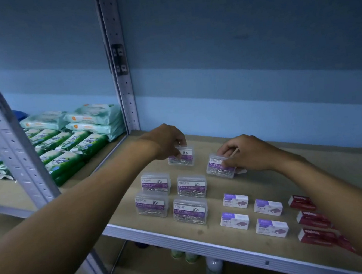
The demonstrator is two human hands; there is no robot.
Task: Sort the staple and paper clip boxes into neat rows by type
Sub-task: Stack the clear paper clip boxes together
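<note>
On the wooden shelf several clear paper clip boxes with purple labels lie in two columns, among them one near the front. My left hand grips another clear paper clip box at the back. My right hand holds a further paper clip box to its right, tilted. Several white and purple staple boxes lie in two rows in front of my right hand. Red staple boxes form a column at the right, partly hidden by my right forearm.
A grey metal upright stands at the shelf's back left corner. Packs of wet wipes fill the neighbouring shelf on the left. Bottles stand below the shelf. A blue wall closes the back.
</note>
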